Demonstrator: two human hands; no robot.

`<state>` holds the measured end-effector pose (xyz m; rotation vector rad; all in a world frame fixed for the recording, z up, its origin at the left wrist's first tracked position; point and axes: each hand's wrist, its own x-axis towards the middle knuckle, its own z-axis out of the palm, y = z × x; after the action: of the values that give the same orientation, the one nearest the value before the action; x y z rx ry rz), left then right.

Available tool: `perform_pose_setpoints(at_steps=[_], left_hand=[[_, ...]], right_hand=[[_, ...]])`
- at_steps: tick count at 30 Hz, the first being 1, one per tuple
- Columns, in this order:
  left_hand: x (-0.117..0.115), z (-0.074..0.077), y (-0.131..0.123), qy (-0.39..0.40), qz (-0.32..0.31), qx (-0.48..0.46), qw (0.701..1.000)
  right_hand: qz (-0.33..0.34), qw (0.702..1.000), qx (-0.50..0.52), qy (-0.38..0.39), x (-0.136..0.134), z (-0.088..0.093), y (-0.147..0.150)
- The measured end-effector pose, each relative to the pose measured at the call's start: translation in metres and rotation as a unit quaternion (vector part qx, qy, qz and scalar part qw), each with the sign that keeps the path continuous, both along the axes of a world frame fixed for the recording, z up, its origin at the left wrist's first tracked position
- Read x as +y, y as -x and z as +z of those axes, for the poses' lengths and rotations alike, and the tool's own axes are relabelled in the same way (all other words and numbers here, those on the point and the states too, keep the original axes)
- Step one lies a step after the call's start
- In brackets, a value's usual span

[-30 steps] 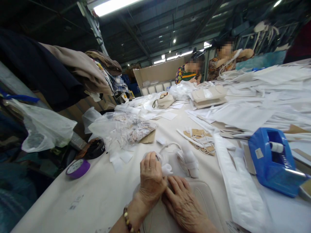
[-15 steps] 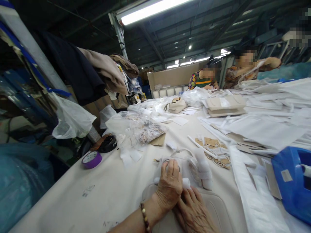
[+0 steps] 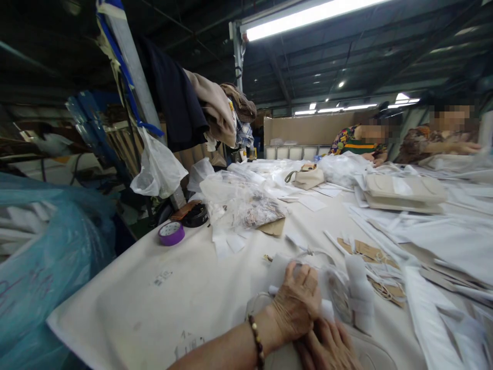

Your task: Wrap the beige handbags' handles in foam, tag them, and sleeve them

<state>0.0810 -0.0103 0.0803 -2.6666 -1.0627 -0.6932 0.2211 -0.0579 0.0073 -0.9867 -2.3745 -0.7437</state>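
In front of me lies a beige handbag (image 3: 375,349), its upper part covered by white foam wrapping (image 3: 327,309). My left hand (image 3: 298,304), with a beaded bracelet on the wrist, is closed, fingers curled down over the wrapping. Tucked under it at the right, my right hand (image 3: 332,345) has its fingers bent at the wrapping's lower edge; the left hand partly hides them. Beyond the hands are the bag's handle (image 3: 321,254), a wrapped part (image 3: 339,293) seen through translucent sheet, and a white foam roll (image 3: 359,293).
Purple tape (image 3: 171,234) and a black belt-like coil (image 3: 195,216) lie left. Ahead are clear plastic bags (image 3: 234,203), a small pouch (image 3: 308,178) and a beige bag (image 3: 404,192). Cords on brown card (image 3: 370,252) and white sheets (image 3: 450,241) lie right. Two co-workers sit at the far side.
My view has swung to the left, so everything sits farther right in the picture. Both hands stay at the same place on the wrapped bag, with little change in grip.
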Motion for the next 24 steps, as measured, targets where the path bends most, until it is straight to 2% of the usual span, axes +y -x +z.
perform_pose_setpoints(at_steps=[1,2,4,5,8,11,14,16,18,19,21,22,23,24], left_hand=[[0.004,0.003,0.001,0.073,0.02,-0.068,0.995],[0.009,0.007,0.004,0.15,0.046,-0.145,0.977],[0.023,0.016,0.014,0.283,0.098,-0.274,0.914],[0.031,0.02,0.021,0.329,0.11,-0.309,0.885],[0.053,0.025,0.044,0.464,0.071,-0.346,0.812],[0.065,0.021,0.053,0.565,0.029,-0.356,0.743],[0.07,0.013,0.045,0.594,0.051,-0.364,0.715],[0.07,0.01,0.038,0.57,0.098,-0.374,0.725],[0.064,0.008,0.033,0.519,0.152,-0.387,0.747],[0.059,0.007,0.031,0.473,0.179,-0.394,0.768],[0.043,0.003,0.03,0.325,0.201,-0.381,0.842],[0.034,-0.001,0.029,0.181,0.191,-0.342,0.902],[0.025,-0.006,0.028,0.045,0.141,-0.276,0.95],[0.017,-0.011,0.028,-0.05,0.081,-0.202,0.975]], right_hand=[[-0.007,1.0,0.008,-0.005,0.0,0.004,0.002],[-0.013,1.0,0.018,-0.011,-0.001,0.007,0.004],[-0.023,0.999,0.038,-0.015,-0.002,0.013,0.007],[-0.024,0.999,0.047,-0.014,-0.003,0.015,0.008],[-0.031,0.998,0.06,-0.005,-0.005,0.018,0.011],[-0.033,0.998,0.061,-0.011,-0.007,0.02,0.012],[-0.033,0.997,0.064,-0.004,-0.008,0.024,0.012],[-0.04,0.996,0.079,0.005,-0.009,0.028,0.011],[-0.048,0.993,0.103,0.008,-0.009,0.03,0.011],[-0.049,0.992,0.116,0.006,-0.009,0.03,0.013],[-0.049,0.989,0.14,-0.006,-0.008,0.028,0.017],[-0.051,0.986,0.16,-0.021,-0.007,0.026,0.02],[-0.054,0.981,0.183,-0.041,-0.006,0.024,0.023],[-0.057,0.973,0.214,-0.067,-0.005,0.022,0.025]])
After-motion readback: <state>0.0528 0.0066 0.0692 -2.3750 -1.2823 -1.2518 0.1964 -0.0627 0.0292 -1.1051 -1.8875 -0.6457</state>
